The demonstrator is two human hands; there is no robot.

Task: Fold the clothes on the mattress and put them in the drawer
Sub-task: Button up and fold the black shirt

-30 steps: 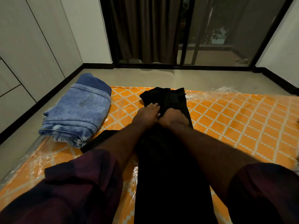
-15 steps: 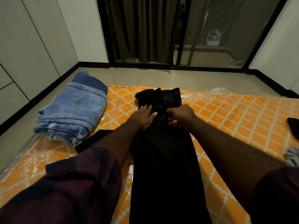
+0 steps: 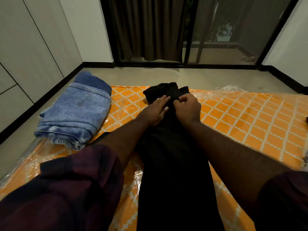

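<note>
No text, label, brand or number can be read on the jeans (image 3: 75,112), the black trousers (image 3: 173,172) or the mattress (image 3: 250,117).

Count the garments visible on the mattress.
2 clearly: folded blue denim at the left edge of the mattress; a black garment down the middle. The denim may be several pieces; scraps at the frame's right edge may be more.

- Left hand (image 3: 154,111) lies flat and palm down, fingers straight and together, pointing far and slightly right, pressing on the cloth (image 3: 168,172).
- Right hand (image 3: 187,106) sits just right of it, fingers curled, pinching a fold of the cloth.
- Left forearm (image 3: 123,139) and right forearm (image 3: 225,152) are bare and converge from the near corners.
- Left sleeve (image 3: 66,189) and right sleeve (image 3: 286,202) are dark and pushed up.
</note>
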